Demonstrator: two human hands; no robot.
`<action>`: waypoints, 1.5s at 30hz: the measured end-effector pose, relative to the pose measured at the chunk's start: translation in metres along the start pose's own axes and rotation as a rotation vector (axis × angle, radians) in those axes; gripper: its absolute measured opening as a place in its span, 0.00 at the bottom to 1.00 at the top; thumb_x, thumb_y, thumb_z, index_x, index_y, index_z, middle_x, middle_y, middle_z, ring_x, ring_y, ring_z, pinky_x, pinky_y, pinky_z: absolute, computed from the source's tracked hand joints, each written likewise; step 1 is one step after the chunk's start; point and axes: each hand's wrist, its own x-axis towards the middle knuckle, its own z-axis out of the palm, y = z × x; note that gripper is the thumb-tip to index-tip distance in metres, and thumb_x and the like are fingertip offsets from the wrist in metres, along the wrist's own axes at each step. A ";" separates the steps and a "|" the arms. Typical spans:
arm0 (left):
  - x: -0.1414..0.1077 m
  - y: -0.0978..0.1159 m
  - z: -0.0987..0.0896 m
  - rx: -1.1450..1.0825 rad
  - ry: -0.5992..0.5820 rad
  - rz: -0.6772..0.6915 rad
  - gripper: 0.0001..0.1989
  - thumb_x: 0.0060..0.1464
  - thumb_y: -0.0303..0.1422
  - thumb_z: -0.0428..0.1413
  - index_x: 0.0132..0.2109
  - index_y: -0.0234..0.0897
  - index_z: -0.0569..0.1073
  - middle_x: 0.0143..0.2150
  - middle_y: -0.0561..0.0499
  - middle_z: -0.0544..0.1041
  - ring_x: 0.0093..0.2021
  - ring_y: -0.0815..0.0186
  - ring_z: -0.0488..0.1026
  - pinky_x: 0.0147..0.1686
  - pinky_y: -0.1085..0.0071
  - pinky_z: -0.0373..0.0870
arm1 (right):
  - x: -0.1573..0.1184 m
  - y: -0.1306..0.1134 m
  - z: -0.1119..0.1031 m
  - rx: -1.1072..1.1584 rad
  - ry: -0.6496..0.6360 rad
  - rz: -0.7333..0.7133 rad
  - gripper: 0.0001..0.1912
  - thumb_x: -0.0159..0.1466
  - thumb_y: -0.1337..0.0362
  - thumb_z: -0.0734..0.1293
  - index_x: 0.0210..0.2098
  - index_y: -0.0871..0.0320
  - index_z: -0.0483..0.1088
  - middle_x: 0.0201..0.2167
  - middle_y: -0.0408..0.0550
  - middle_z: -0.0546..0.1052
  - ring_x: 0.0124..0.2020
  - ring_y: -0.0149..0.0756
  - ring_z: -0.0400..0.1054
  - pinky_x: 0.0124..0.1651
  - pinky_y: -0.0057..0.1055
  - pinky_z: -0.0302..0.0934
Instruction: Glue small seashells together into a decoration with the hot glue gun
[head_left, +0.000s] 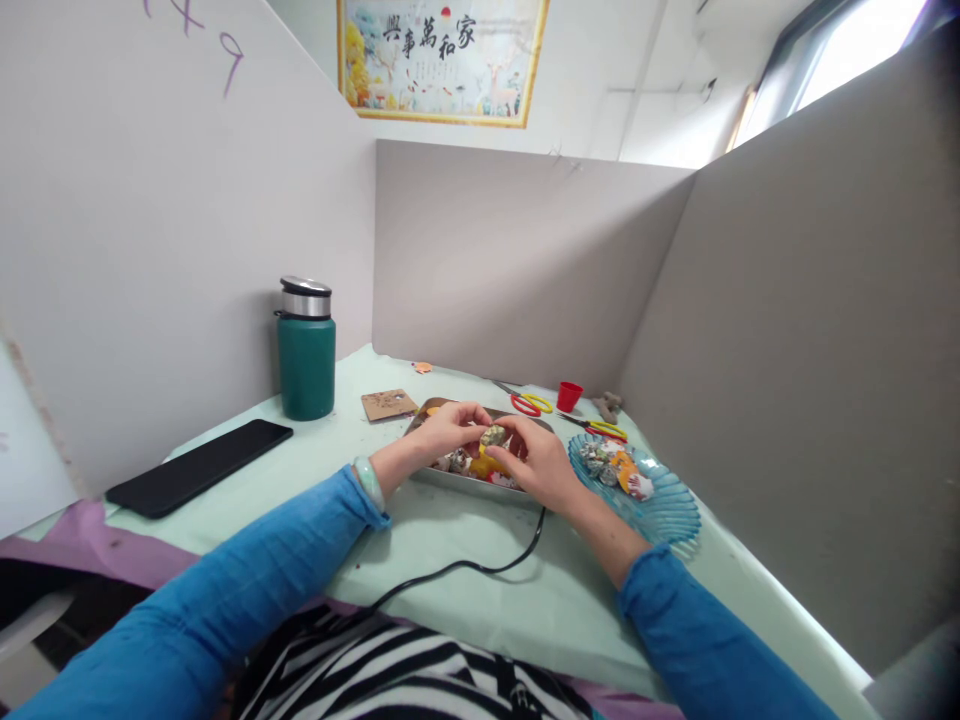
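And it's daylight, coming in top R thru the window (862,50), glass blown out, zero detail there. Back panel (465,240) shows a soft diag. shadow edge running down from its upper R. R panel (780,340) sits in shade, near-black at the far edge. L panel (180,190) pale, fairly even. Bottle (306,368) gets a small glint up top, faint shadow behind. Wide-angle stretch on both sleeves (232,575) twd btm corners. Small bits in the tray (466,484) look soft, fine detail lost.
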 end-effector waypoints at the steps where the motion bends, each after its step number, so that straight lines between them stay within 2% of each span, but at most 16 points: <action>1: 0.000 0.000 0.000 -0.001 0.005 0.004 0.16 0.47 0.41 0.58 0.35 0.31 0.68 0.22 0.53 0.70 0.21 0.73 0.68 0.22 0.78 0.62 | 0.000 -0.001 0.000 -0.002 0.001 0.000 0.16 0.60 0.57 0.65 0.45 0.57 0.67 0.36 0.48 0.74 0.31 0.32 0.66 0.34 0.29 0.59; 17: -0.001 0.002 0.000 -0.007 0.009 0.008 0.17 0.47 0.42 0.58 0.36 0.31 0.69 0.21 0.53 0.70 0.22 0.72 0.69 0.22 0.77 0.62 | 0.000 -0.001 0.000 -0.001 0.004 0.017 0.13 0.61 0.59 0.63 0.44 0.56 0.67 0.36 0.47 0.74 0.29 0.32 0.65 0.33 0.28 0.58; 30: -0.003 0.005 0.000 0.005 0.004 -0.010 0.17 0.49 0.41 0.57 0.39 0.30 0.70 0.21 0.53 0.70 0.22 0.71 0.69 0.22 0.77 0.61 | 0.000 0.001 0.000 -0.011 0.026 0.024 0.13 0.60 0.60 0.64 0.44 0.56 0.67 0.36 0.47 0.74 0.31 0.33 0.67 0.33 0.28 0.58; 45: -0.005 0.009 0.002 -0.004 0.014 -0.032 0.19 0.50 0.43 0.55 0.40 0.29 0.72 0.19 0.53 0.70 0.21 0.71 0.69 0.22 0.77 0.61 | 0.000 0.002 0.001 -0.040 0.048 0.030 0.13 0.60 0.60 0.65 0.44 0.57 0.67 0.33 0.46 0.73 0.27 0.31 0.64 0.32 0.28 0.57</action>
